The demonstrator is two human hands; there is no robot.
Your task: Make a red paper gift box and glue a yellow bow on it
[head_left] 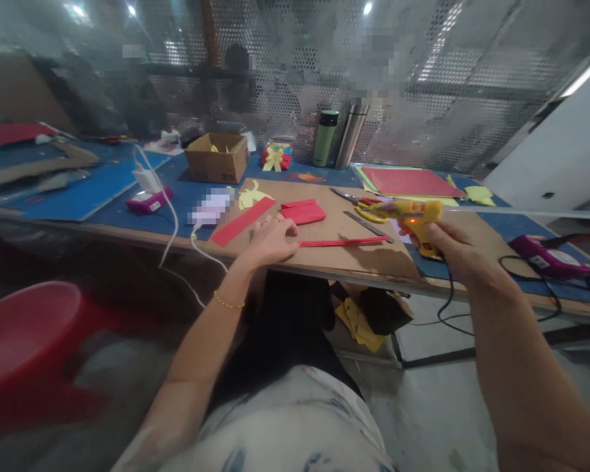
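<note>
My right hand (455, 246) grips a yellow hot glue gun (413, 213) above the right part of the cardboard sheet (319, 259). An orange light glows on the gun, and its nozzle points left. Near the table's front edge, my left hand (274, 241) is closed at the left end of a narrow red paper strip (344, 242), whose other end reaches right along the cardboard. A folded red paper piece (303, 212) lies just beyond my left fingers. To the left, a wider red strip (243, 221) slants under or beside that hand; its near contact is hidden.
Pliers (356, 200) and a dark narrow blade-like tool (364, 223) lie near the glue gun. Behind are a cardboard box (217, 160), a green bottle (325, 139), a steel flask (351, 137) and red sheets (408, 182). White cables (174, 223) hang at left; a red stool (29, 334) stands below.
</note>
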